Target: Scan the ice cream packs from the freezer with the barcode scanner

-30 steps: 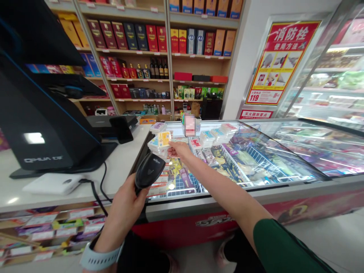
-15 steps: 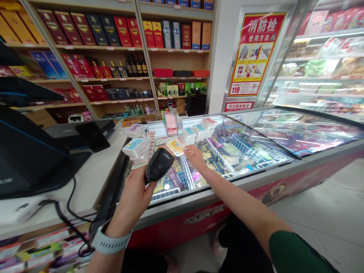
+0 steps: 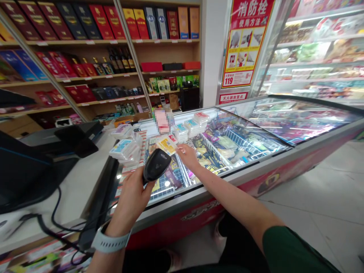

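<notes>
My left hand [image 3: 135,191] is wrapped round the handle of a black barcode scanner [image 3: 157,165], its head tilted toward a flat yellow-and-white packet [image 3: 167,144]. At the right edge of that packet, my right hand [image 3: 187,155] pinches it between thumb and fingers, just above the freezer's glass top. Stacks of similar white packets with blue labels [image 3: 190,128] rest on the glass behind it. More blue-labelled packets in clear plastic [image 3: 125,148] lie to the left of the scanner. The scanner head hides part of the yellow packet's near side.
The chest freezer [image 3: 256,161] spans the middle, with wire baskets [image 3: 217,149] of frozen goods under its glass. A counter [image 3: 82,172] with a black terminal [image 3: 22,170] and cables stands at left. Shelves of boxed goods [image 3: 142,22] line the back.
The view has turned a little right and down, so the surroundings shift up and left. Both hands keep their holds; the packet now sits slightly closer to the scanner.
</notes>
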`<action>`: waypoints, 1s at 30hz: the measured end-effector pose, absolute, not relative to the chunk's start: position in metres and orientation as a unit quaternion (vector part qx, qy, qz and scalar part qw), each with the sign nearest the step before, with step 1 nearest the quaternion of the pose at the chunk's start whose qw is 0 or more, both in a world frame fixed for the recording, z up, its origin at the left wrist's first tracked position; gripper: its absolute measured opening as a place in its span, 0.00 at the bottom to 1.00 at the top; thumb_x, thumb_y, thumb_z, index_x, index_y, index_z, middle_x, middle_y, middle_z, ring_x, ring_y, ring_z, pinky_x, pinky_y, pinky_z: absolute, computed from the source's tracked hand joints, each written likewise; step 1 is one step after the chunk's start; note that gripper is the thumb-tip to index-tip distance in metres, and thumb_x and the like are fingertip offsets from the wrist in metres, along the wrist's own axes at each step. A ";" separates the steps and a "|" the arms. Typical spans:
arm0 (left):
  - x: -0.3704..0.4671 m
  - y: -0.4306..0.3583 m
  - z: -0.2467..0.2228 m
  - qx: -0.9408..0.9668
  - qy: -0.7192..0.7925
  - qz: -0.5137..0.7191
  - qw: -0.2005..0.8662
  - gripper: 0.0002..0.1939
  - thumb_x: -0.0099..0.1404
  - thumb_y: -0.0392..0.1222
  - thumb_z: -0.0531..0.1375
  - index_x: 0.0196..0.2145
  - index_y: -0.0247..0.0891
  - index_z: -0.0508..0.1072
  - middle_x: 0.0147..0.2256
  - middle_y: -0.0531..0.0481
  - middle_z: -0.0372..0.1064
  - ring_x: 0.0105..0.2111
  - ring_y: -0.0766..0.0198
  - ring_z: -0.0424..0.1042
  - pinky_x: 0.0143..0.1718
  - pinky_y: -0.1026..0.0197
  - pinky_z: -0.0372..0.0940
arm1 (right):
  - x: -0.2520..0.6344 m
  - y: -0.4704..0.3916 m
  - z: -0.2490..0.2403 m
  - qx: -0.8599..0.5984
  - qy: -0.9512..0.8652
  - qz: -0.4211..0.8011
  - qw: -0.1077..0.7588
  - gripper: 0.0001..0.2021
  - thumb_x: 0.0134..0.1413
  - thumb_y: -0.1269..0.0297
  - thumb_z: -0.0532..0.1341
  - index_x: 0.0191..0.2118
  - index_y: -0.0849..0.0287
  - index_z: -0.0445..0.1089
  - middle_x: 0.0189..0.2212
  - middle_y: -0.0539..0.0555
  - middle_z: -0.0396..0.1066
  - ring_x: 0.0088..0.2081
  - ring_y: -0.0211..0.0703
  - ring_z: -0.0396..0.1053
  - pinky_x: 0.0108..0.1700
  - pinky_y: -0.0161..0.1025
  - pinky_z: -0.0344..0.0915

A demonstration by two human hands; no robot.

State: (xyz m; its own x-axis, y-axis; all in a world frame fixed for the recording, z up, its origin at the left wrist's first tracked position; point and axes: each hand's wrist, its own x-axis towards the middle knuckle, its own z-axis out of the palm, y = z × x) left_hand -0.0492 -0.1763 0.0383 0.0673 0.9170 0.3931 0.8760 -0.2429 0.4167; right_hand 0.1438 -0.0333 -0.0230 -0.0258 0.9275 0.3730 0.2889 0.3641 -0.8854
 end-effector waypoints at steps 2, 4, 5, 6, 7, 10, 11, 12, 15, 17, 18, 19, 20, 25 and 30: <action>-0.049 -0.176 0.038 0.729 0.617 0.295 0.033 0.12 0.63 0.46 0.56 0.43 0.37 0.68 0.39 0.43 0.72 0.41 0.50 0.70 0.42 0.53 0.61 | 0.144 -0.033 -0.024 -0.467 -0.648 0.309 0.516 0.05 0.58 0.63 0.60 0.37 0.57 0.72 0.33 0.51 0.77 0.37 0.43 0.75 0.43 0.38 0.68; -0.050 -0.175 0.038 0.731 0.616 0.292 0.039 0.12 0.63 0.45 0.56 0.42 0.38 0.68 0.38 0.43 0.72 0.41 0.50 0.70 0.43 0.53 0.61 | 0.144 -0.032 -0.025 -0.474 -0.648 0.302 0.514 0.06 0.58 0.63 0.60 0.37 0.57 0.73 0.33 0.51 0.77 0.37 0.43 0.75 0.44 0.38 0.68; -0.050 -0.175 0.037 0.732 0.614 0.291 0.043 0.12 0.63 0.44 0.56 0.42 0.38 0.68 0.38 0.43 0.72 0.41 0.51 0.70 0.43 0.53 0.61 | 0.143 -0.032 -0.026 -0.476 -0.648 0.300 0.513 0.06 0.58 0.63 0.60 0.37 0.57 0.73 0.32 0.51 0.77 0.37 0.43 0.75 0.44 0.38 0.68; -0.050 -0.175 0.037 0.733 0.612 0.291 0.047 0.12 0.63 0.44 0.56 0.42 0.38 0.68 0.38 0.44 0.72 0.41 0.51 0.70 0.43 0.53 0.61 | 0.143 -0.032 -0.026 -0.475 -0.648 0.301 0.513 0.06 0.58 0.63 0.60 0.38 0.57 0.73 0.32 0.51 0.77 0.37 0.43 0.75 0.43 0.38 0.68; -0.050 -0.175 0.036 0.734 0.611 0.292 0.049 0.12 0.63 0.44 0.56 0.43 0.38 0.68 0.38 0.44 0.71 0.41 0.51 0.70 0.44 0.53 0.61 | 0.143 -0.032 -0.026 -0.471 -0.647 0.305 0.516 0.06 0.58 0.63 0.60 0.38 0.57 0.73 0.32 0.51 0.77 0.37 0.43 0.75 0.43 0.38 0.68; -0.050 -0.176 0.036 0.732 0.614 0.292 0.049 0.12 0.63 0.44 0.56 0.43 0.38 0.68 0.38 0.44 0.71 0.41 0.51 0.70 0.44 0.53 0.61 | 0.143 -0.033 -0.026 -0.453 -0.646 0.318 0.526 0.06 0.58 0.63 0.60 0.37 0.58 0.72 0.32 0.51 0.77 0.36 0.43 0.75 0.42 0.37 0.69; -0.049 -0.176 0.036 0.730 0.616 0.293 0.049 0.12 0.63 0.44 0.56 0.42 0.38 0.69 0.37 0.44 0.71 0.41 0.50 0.70 0.44 0.53 0.61 | 0.143 -0.033 -0.025 -0.453 -0.644 0.320 0.527 0.05 0.58 0.63 0.60 0.36 0.58 0.72 0.32 0.51 0.76 0.36 0.42 0.75 0.42 0.37 0.69; -0.049 -0.176 0.036 0.728 0.616 0.296 0.049 0.12 0.63 0.45 0.55 0.42 0.38 0.69 0.37 0.44 0.71 0.41 0.50 0.70 0.44 0.53 0.61 | 0.144 -0.034 -0.024 -0.455 -0.642 0.322 0.526 0.05 0.58 0.64 0.60 0.36 0.58 0.72 0.32 0.51 0.76 0.36 0.43 0.75 0.42 0.37 0.69; -0.048 -0.177 0.038 0.728 0.612 0.306 0.049 0.12 0.63 0.46 0.55 0.41 0.37 0.69 0.37 0.44 0.71 0.40 0.50 0.70 0.43 0.54 0.61 | 0.143 -0.035 -0.023 -0.459 -0.634 0.337 0.523 0.04 0.58 0.64 0.60 0.36 0.57 0.72 0.32 0.51 0.76 0.36 0.43 0.75 0.43 0.38 0.69; -0.048 -0.177 0.039 0.729 0.609 0.310 0.049 0.12 0.63 0.46 0.55 0.41 0.37 0.69 0.37 0.44 0.72 0.40 0.51 0.70 0.42 0.54 0.61 | 0.142 -0.034 -0.023 -0.463 -0.607 0.379 0.523 0.03 0.57 0.65 0.61 0.35 0.57 0.72 0.33 0.50 0.76 0.37 0.42 0.75 0.44 0.38 0.69; -0.048 -0.178 0.039 0.729 0.608 0.311 0.048 0.12 0.63 0.46 0.55 0.41 0.37 0.69 0.37 0.44 0.72 0.40 0.51 0.70 0.42 0.54 0.61 | 0.142 -0.034 -0.023 -0.467 -0.587 0.406 0.522 0.03 0.57 0.65 0.62 0.34 0.56 0.72 0.33 0.50 0.76 0.38 0.42 0.75 0.45 0.38 0.69; -0.049 -0.178 0.038 0.728 0.609 0.310 0.046 0.12 0.63 0.46 0.55 0.41 0.37 0.69 0.37 0.44 0.72 0.40 0.51 0.70 0.43 0.54 0.61 | 0.141 -0.033 -0.024 -0.472 -0.566 0.433 0.519 0.03 0.57 0.65 0.62 0.33 0.56 0.72 0.32 0.49 0.76 0.37 0.41 0.75 0.44 0.37 0.69; -0.049 -0.179 0.038 0.728 0.610 0.310 0.045 0.12 0.63 0.46 0.56 0.41 0.37 0.69 0.37 0.44 0.72 0.40 0.51 0.70 0.42 0.54 0.61 | 0.140 -0.032 -0.024 -0.477 -0.546 0.458 0.514 0.03 0.57 0.65 0.62 0.33 0.56 0.71 0.31 0.49 0.76 0.36 0.40 0.75 0.43 0.36 0.69; -0.055 -0.183 0.034 0.728 0.606 0.318 0.045 0.12 0.62 0.47 0.56 0.40 0.37 0.69 0.36 0.44 0.72 0.38 0.52 0.70 0.40 0.54 0.61 | 0.137 -0.020 -0.021 -0.511 -0.486 0.520 0.482 0.09 0.59 0.65 0.61 0.27 0.60 0.71 0.23 0.49 0.73 0.26 0.37 0.72 0.28 0.31 0.66; -0.061 -0.188 0.032 0.720 0.610 0.325 0.055 0.15 0.62 0.47 0.56 0.44 0.37 0.69 0.39 0.43 0.73 0.41 0.50 0.70 0.43 0.53 0.62 | 0.123 0.012 -0.011 -0.554 -0.407 0.574 0.446 0.10 0.61 0.63 0.61 0.31 0.65 0.71 0.26 0.53 0.73 0.24 0.35 0.70 0.26 0.31 0.66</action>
